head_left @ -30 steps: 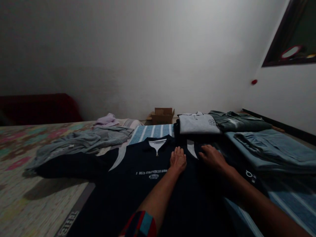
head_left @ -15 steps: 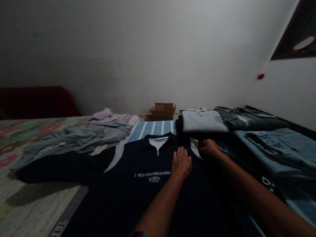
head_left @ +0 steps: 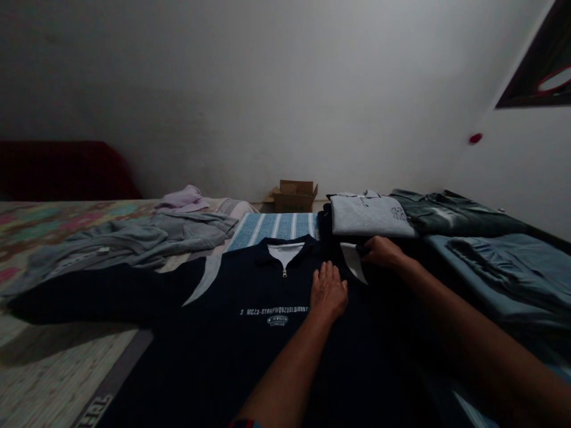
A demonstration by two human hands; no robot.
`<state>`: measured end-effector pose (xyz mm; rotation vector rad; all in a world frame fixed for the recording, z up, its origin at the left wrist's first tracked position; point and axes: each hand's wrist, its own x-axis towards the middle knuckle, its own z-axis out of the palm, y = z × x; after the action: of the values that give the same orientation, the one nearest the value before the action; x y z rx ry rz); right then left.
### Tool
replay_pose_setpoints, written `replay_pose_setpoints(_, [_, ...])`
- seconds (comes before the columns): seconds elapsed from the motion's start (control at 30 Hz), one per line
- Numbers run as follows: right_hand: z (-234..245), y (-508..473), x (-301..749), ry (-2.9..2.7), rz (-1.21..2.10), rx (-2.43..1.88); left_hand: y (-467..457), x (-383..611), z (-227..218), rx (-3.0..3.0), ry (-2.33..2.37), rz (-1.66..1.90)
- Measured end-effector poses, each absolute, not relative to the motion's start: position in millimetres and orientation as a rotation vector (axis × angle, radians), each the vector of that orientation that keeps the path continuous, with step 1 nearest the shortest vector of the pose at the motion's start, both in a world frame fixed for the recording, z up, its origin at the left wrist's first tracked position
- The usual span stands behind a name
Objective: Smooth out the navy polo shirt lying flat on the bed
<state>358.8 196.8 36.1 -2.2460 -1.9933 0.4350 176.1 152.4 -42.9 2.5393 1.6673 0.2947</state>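
A dark navy zip-neck sweatshirt point(head_left: 223, 356) with pale shoulder panels lies front side up and spread out on the bed. Its left-side sleeve stretches out flat toward the left edge of the view. My left hand point(head_left: 329, 291) rests flat on the chest beside the zip, fingers extended and holding nothing. At the shoulder by the right pale panel, my right hand point(head_left: 386, 252) pinches the sweatshirt's dark sleeve fabric. Most of that sleeve is lost in shadow behind my right forearm.
A rumpled grey garment point(head_left: 156, 238) and a lilac cloth point(head_left: 185, 199) lie at left. Folded on the right are a light grey shirt point(head_left: 368, 217), dark green clothing point(head_left: 459, 214) and blue jeans point(head_left: 513, 267). A cardboard box point(head_left: 294, 196) stands by the wall.
My right hand has shifted slightly up with the sleeve fabric, and the pale shoulder panel tilts a little differently. My left hand stays on the chest. The whole view has moved slightly.
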Motion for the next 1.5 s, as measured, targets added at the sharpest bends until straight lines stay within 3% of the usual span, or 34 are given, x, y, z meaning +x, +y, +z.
replay_pose_setpoints(0.37, [26,183,346,-2.025,0.073,-2.478,152,176,-35,2.504,1.625,0.239])
replay_pose_setpoints(0.93, [20,175,343,-2.092,-0.134,-2.469,191,177,-27,2.379,1.729,0.072])
replay_pose_setpoints(1.13, [26,156,321,-2.263,-0.320,-2.185,191,177,-27,2.389,1.741,0.036])
replay_pose_setpoints(1.27, [12,140,304,-2.518,-0.250,-1.857,192,176,-27,2.418,1.717,0.024])
replay_pose_setpoints(1.5, [-31,136,318,-2.505,-0.170,-1.842,193,179,-27,2.415,1.711,0.021])
